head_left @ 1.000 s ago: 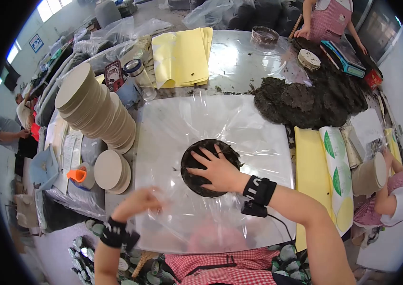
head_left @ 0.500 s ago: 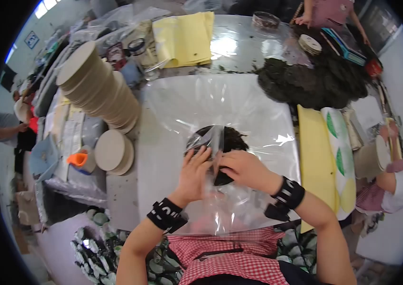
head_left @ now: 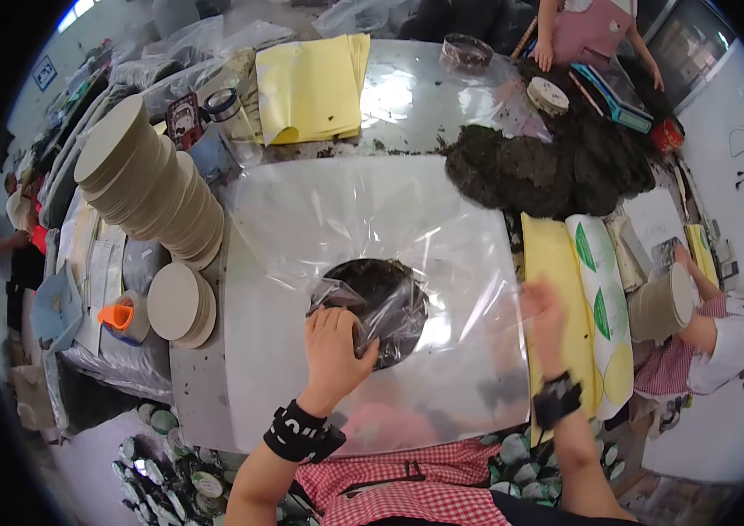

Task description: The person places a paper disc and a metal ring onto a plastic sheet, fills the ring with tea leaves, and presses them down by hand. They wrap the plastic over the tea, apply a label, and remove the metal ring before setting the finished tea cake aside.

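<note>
A dark, flat round disc [head_left: 381, 280] with a leafy surface lies on a large sheet of clear plastic film [head_left: 302, 202] on the table. Part of the film is folded over the disc and wrinkles across it. My left hand [head_left: 337, 351] lies flat over the disc's lower left edge, thumb apart, pressing on the film. Off to the right, my right hand [head_left: 545, 311] pulls the film's edge outward, its fingers pinched and somewhat blurred. Both wrists wear black bands.
Stacks of beige round boards [head_left: 153, 175] and a tape dispenser [head_left: 122, 316] stand at left. Yellow sheets [head_left: 311, 92] lie at the back, and more dark discs [head_left: 547, 171] are piled back right. Green-printed paper [head_left: 595, 307] lies right. Co-workers [head_left: 722, 333] are nearby.
My right hand has moved from the disc out to the right, drawing the film across it. My left hand has stayed at the disc's left side. The view has shifted slightly.
</note>
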A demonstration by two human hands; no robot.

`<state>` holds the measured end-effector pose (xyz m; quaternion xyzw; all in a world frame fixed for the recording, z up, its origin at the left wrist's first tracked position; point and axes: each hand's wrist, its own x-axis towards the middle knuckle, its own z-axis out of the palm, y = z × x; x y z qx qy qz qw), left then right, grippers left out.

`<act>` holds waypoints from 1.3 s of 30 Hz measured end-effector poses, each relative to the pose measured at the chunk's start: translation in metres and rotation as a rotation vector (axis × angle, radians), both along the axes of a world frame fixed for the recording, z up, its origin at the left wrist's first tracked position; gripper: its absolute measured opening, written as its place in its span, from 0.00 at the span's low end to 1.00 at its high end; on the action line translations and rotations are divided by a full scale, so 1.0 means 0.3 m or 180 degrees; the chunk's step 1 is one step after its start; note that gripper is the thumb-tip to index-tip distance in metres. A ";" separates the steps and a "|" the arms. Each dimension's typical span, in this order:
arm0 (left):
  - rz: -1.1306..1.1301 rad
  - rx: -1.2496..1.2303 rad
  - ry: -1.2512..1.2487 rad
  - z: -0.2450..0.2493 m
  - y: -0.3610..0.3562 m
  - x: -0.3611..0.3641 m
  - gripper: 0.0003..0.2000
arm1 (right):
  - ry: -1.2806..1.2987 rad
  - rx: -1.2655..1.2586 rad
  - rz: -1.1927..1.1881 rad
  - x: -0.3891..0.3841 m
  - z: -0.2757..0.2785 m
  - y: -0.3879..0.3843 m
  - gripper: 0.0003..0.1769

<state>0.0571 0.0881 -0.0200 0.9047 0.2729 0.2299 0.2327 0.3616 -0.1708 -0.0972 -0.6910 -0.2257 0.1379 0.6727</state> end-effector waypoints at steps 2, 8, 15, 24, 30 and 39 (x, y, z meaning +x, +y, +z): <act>0.0124 -0.0056 -0.0059 0.004 0.000 0.008 0.18 | -0.0673 -0.0454 0.0884 -0.266 0.043 0.140 0.50; -0.0247 0.0054 -0.0164 -0.010 0.018 -0.032 0.32 | -0.2449 -0.0128 0.0743 -0.569 0.265 0.588 0.36; -0.0898 -0.0793 -0.1086 0.025 0.096 0.007 0.40 | -0.2604 -0.1086 0.1433 -0.561 0.222 0.549 0.18; -0.0487 -0.1862 -0.1573 -0.019 0.044 0.054 0.32 | -0.1640 0.0438 0.1324 -0.476 0.329 0.651 0.28; -0.0833 -0.0306 -0.0994 -0.044 0.078 0.006 0.21 | -0.0436 0.1264 0.1206 -0.464 0.152 0.644 0.28; -0.0685 -0.0574 -0.0701 0.000 0.062 0.057 0.30 | -0.1160 -0.0029 0.1208 -0.631 0.254 0.570 0.32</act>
